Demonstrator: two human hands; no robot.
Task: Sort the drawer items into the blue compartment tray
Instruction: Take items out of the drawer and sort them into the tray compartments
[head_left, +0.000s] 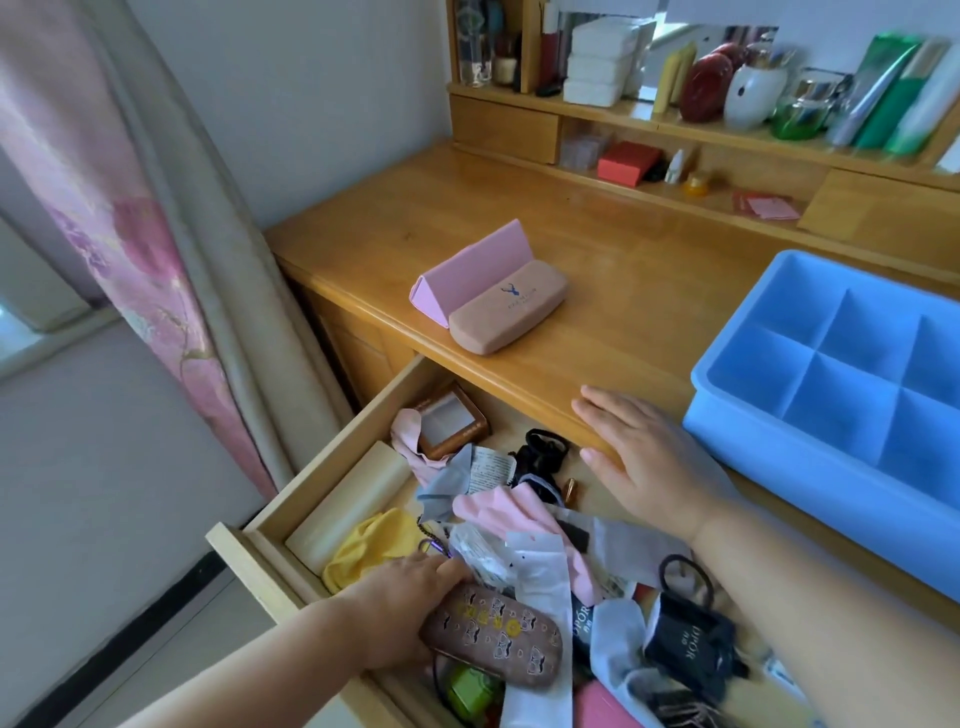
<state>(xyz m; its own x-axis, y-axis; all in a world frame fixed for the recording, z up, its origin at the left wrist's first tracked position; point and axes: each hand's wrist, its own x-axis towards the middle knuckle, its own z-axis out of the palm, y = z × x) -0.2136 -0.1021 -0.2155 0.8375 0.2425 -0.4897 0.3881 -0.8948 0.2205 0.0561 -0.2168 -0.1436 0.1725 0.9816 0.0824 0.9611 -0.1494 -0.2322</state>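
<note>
The wooden drawer (332, 462) stands pulled out, full of mixed items. My left hand (400, 608) grips a brown patterned glasses case (498, 631) at the drawer's front. My right hand (639, 457) rests flat, fingers straight, on the desk's front edge above the drawer. The blue compartment tray (737, 410) sits on the desk at the right, its visible cells empty. On the desk top lie a pink triangular case (462, 265) and a tan glasses case (509, 306), side by side and touching.
The drawer holds a yellow cloth (363, 545), pink cloth (509, 509), black hair ties (540, 452), a small brown box (447, 421), a black pouch (685, 639) and plastic packets. Shelves of bottles and boxes (727, 83) line the desk's back. A pink curtain (156, 260) hangs at left.
</note>
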